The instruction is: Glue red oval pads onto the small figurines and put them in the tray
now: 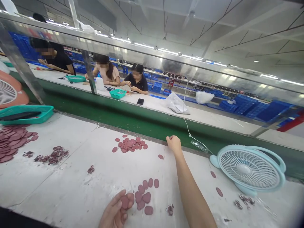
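Observation:
My left hand is closed, thumb and fingers pinching a dark red oval disc low over the white table. A second disc shows at its fingertips; whether it is gripped too, I cannot tell. Just right of it lies a loose cluster of similar discs. My right arm is stretched to the table's far edge, where my right hand is closed with curled fingers. What it may hold is hidden. Nearest to that hand lies a single disc, and farther left a heap of discs.
A light blue fan stands at right, its white cord running upward. Scrap piles and a larger disc heap lie left, near a green tray. Beyond the green channel, several people sit at another bench.

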A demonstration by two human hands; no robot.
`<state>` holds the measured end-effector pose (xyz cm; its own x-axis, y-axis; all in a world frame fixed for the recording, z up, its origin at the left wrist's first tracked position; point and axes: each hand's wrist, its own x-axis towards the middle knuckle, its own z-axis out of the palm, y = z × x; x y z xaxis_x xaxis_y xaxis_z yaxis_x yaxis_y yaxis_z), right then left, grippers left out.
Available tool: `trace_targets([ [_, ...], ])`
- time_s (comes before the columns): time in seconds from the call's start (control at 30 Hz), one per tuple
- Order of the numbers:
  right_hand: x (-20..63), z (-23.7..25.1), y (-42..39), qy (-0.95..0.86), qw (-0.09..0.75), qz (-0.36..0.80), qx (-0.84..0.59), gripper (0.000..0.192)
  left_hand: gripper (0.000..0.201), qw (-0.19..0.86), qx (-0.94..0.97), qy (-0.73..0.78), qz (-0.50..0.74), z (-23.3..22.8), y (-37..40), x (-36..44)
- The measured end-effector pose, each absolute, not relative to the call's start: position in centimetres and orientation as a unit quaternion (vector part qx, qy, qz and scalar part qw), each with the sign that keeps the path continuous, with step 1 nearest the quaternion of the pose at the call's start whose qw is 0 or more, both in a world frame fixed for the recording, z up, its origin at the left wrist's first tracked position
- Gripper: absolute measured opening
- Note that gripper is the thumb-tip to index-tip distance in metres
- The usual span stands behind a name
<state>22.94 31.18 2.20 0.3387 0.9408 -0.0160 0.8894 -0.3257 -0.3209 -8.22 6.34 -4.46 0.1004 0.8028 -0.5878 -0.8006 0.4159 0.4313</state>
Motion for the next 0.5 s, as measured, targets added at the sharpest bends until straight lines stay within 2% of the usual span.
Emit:
trace_targets([
  [0.2,23.6,1.0,22.3,-0.530,0.230,0.187,-0.794,0.025,0.046,0.737,0.070,0.418,0.526,-2.4,5.1,-7.6],
  [0.4,21.9,2.0,8.9,-0.474,0.479,0.301,-0.674,0.029,0.048,0.756,0.061,0.423,0.495,-1.7,2.7,-6.5],
  [0.5,21.3,0.5,0.3,-0.409,0.566,0.433,-0.570,0.045,0.049,0.766,0.045,0.439,0.467,-2.0,1.2,-5.1],
])
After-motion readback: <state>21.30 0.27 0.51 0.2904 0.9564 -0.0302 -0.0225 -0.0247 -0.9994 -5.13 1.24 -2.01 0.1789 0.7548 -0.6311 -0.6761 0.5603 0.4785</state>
